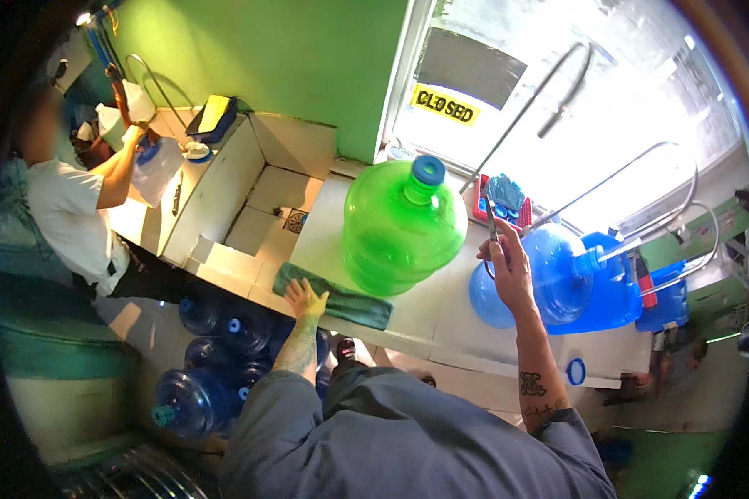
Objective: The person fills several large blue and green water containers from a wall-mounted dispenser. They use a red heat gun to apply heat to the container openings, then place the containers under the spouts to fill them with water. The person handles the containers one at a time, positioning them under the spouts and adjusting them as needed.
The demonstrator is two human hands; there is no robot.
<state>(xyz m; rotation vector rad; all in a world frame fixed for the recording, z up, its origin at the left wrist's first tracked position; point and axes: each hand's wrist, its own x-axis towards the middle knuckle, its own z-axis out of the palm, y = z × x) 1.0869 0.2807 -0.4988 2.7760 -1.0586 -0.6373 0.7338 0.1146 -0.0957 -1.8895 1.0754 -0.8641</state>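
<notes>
My left hand [306, 299] lies with fingers spread on a folded dark green cloth [365, 310] along the counter's front edge. Between my hands a large round water jug [399, 243], bright green in this light, stands upright with a blue cap [428, 170] on its neck. My right hand [510, 265] is raised to the right of that jug and grips a pair of scissors [491, 219], points toward the window. Just beyond this hand is a red basket [523, 209] holding blue caps and a light blue cloth or net.
Blue water jugs [555, 268] and a blue container [611, 318] stand right, near curved metal spouts [661, 146]. A blue ring [576, 372] lies at the counter's edge. Left are a tiled basin [225, 181] and another person [75, 218] handling a clear jug. Several jugs [193, 399] crowd the floor.
</notes>
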